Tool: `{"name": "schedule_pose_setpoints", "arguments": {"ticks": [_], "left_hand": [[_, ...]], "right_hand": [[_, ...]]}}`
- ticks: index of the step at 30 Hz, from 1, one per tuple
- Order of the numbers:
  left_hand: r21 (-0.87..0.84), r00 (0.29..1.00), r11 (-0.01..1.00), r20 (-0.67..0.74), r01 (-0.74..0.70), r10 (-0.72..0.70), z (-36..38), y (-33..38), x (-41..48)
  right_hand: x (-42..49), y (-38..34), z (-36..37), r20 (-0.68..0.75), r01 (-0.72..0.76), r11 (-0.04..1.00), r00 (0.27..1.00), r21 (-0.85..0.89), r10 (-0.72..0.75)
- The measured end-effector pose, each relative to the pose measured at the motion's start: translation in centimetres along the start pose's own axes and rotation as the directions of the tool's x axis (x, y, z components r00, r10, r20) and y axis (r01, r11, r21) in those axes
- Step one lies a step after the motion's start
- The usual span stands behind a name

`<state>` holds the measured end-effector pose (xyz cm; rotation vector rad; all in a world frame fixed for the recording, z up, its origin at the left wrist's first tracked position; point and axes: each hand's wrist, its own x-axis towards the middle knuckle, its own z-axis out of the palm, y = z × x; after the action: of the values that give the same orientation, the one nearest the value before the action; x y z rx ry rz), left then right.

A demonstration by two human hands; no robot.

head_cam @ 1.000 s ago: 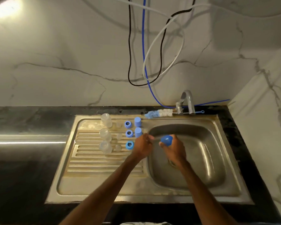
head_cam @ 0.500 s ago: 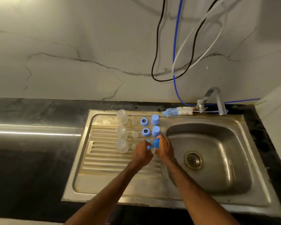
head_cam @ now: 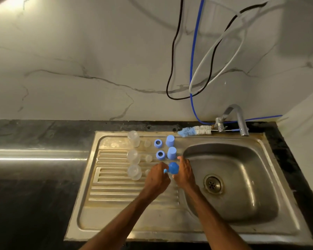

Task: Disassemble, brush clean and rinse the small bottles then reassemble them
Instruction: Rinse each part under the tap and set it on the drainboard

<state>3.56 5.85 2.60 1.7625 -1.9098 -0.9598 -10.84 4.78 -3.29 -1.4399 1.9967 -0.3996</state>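
No brand, label or writing can be read on anything here. Both hands meet over the drainboard (head_cam: 116,186), just left of the basin (head_cam: 242,204). The right hand (head_cam: 185,173) has its fingers curled around a blue cap (head_cam: 173,167). The left hand (head_cam: 156,178) pinches a blue ring (head_cam: 165,171) that touches the cap. Behind them stand two more caps (head_cam: 170,140) beside two rings (head_cam: 158,143), then three clear bottles (head_cam: 133,138) in a column. A brush (head_cam: 194,130) lies by the tap (head_cam: 239,120).
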Motion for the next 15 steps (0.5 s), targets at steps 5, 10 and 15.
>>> {"name": "schedule_pose_setpoints", "arguments": {"ticks": [5,10,15], "left_hand": [[0.022,1.0,1.0,-0.009,-0.02,0.02,-1.3,2.1,0.1],[0.022,0.999,0.999,-0.032,0.033,-0.032,-2.7,3.2,-0.5],[0.012,0.99,1.0,-0.138,0.023,-0.022,-5.6,3.6,-0.9]], "right_hand": [[-0.4,-0.5,-2.9,-0.035,-0.022,0.997,0.999,0.073,0.025],[-1.5,-1.4,-6.0,-0.003,-0.008,1.0,1.0,0.023,0.008],[-0.7,-6.3,-9.8,-0.069,0.098,0.994,0.993,0.043,-0.094]]}}
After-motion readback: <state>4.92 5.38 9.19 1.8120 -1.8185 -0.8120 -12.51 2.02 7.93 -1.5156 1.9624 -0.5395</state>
